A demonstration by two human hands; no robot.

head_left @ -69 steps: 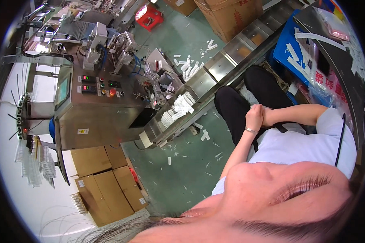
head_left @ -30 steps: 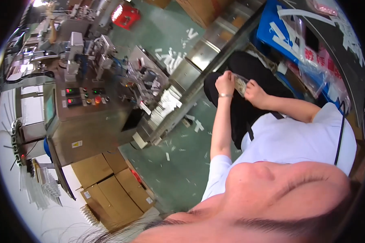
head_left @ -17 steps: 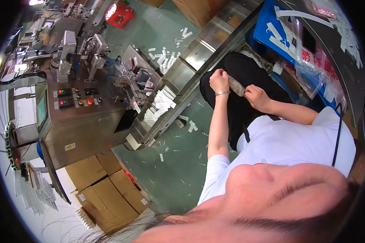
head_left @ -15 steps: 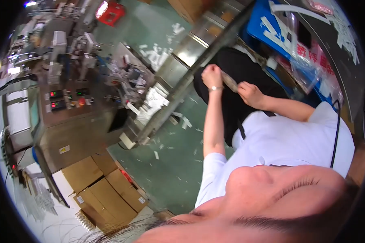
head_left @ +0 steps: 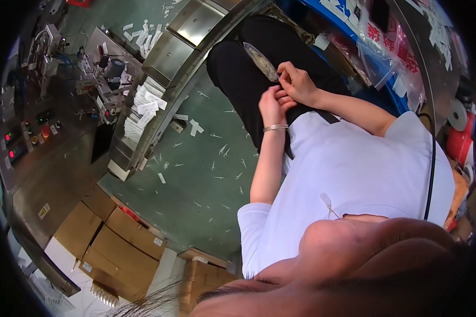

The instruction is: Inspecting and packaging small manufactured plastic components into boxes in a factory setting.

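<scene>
A narrow, clear, oval packet-like thing (head_left: 260,61) with pale yellowish contents lies slanted over my black-trousered lap; its exact kind is unclear. At its near end my right hand (head_left: 300,86) is closed, thumb and fingers pinched against it. Just below and left, my left hand (head_left: 273,109) has curled fingers, the tips close to the right hand's fingers. Whatever the left fingers hold is too small or hidden to make out. A bracelet (head_left: 275,127) circles the left wrist.
A metal rail-edged bench (head_left: 170,53) runs diagonally on the left, with white strips (head_left: 145,103) piled in it. Beyond stands a machine with a lit control panel (head_left: 34,134). Cardboard boxes (head_left: 122,248) stand at lower left. A blue crate (head_left: 336,26) with plastic bags is at upper right.
My left hand has come off the far end of the oval thing and moved back beside my right hand. The whole view has shifted, bringing the lap further left and up.
</scene>
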